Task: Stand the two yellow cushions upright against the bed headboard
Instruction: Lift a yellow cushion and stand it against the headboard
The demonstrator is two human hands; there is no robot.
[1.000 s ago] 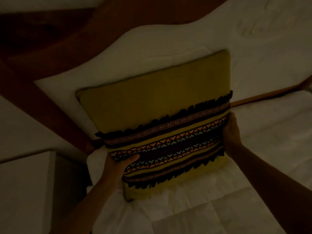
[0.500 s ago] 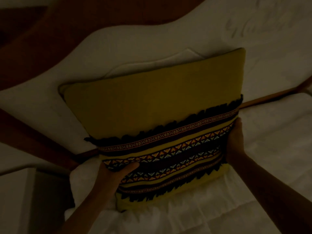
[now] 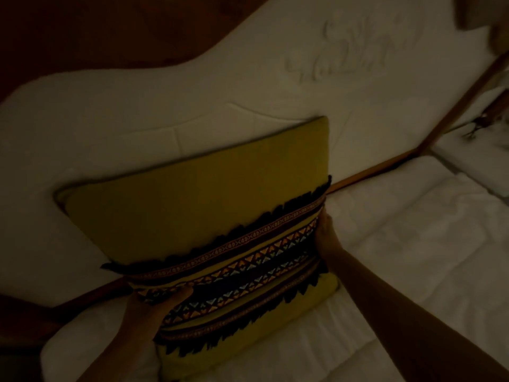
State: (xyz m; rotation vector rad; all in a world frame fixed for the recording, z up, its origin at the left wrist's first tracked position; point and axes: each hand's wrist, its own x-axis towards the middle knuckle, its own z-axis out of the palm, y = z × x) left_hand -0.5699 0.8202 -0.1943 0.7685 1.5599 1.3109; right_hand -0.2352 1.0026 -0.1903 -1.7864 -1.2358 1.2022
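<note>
Cushion at frame centre, held upright against the white padded headboard.

Left hand clasps its lower-left edge, thumb over the patterned band; right hand presses flat on the right edge, fingers together. Only 1 yellow cushion shows. On release it could slump forward, since the soft white bedding gives underneath. Room is dim.

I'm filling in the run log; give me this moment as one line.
step: placing cushion | yellow cushion: upright against headboard | left hand: gripping lower left edge | right hand: on right edge | second cushion: not in view
</note>
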